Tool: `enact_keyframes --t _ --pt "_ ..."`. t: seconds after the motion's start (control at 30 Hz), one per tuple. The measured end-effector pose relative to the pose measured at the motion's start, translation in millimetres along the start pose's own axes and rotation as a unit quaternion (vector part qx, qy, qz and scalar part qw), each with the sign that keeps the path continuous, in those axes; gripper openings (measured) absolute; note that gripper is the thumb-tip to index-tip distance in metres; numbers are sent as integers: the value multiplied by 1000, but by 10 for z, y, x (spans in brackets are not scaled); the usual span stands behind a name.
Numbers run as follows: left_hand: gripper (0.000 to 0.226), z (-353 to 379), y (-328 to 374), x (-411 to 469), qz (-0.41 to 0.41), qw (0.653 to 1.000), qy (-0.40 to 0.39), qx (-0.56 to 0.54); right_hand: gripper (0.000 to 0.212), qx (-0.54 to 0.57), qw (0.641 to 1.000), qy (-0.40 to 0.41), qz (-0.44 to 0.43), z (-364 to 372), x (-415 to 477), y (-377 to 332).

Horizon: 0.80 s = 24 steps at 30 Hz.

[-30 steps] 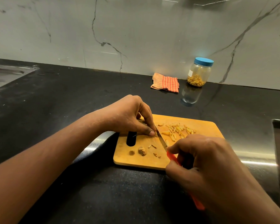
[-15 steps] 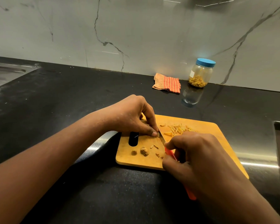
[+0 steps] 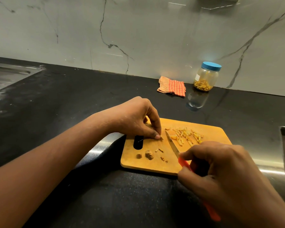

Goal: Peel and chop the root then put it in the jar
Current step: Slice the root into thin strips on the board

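— Where is the root kept?
— A root stub (image 3: 161, 138) is pinched beneath the left hand's (image 3: 138, 122) curled fingers (image 3: 156, 137). A knife (image 3: 172, 143), gripped by the right hand (image 3: 220, 170), is held just right of them.

A home kitchen: black stone counter (image 3: 72, 99), marble backsplash (image 3: 155, 30), steel sink (image 3: 8, 74).

a cutting board (image 3: 212, 131) lies on the surface (image 3: 89, 99). on it, chopped strips (image 3: 186, 134) lie far right, a knife (image 3: 171, 143) left of them, a root piece (image 3: 161, 138) just left of the knife, scraps (image 3: 149, 155) nearer. behind the board, a cloth (image 3: 172, 86) lies left of a jar (image 3: 206, 78).
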State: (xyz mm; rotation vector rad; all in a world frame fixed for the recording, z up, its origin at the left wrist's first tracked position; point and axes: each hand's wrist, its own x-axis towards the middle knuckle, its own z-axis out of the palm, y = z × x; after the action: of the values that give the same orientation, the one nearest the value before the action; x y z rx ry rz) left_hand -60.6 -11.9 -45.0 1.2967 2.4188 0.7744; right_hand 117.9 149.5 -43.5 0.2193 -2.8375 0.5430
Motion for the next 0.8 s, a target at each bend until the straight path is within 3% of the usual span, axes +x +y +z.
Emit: enact_keyframes --t 0.5,0.8 --pt "22 -24 1 -23 4 1000 -17 -19 14 73 994 -44 62 -192 -65 -81" --pt "15 40 6 1 10 1000 -12 -13 20 117 989 -48 74 -186 -53 -75"
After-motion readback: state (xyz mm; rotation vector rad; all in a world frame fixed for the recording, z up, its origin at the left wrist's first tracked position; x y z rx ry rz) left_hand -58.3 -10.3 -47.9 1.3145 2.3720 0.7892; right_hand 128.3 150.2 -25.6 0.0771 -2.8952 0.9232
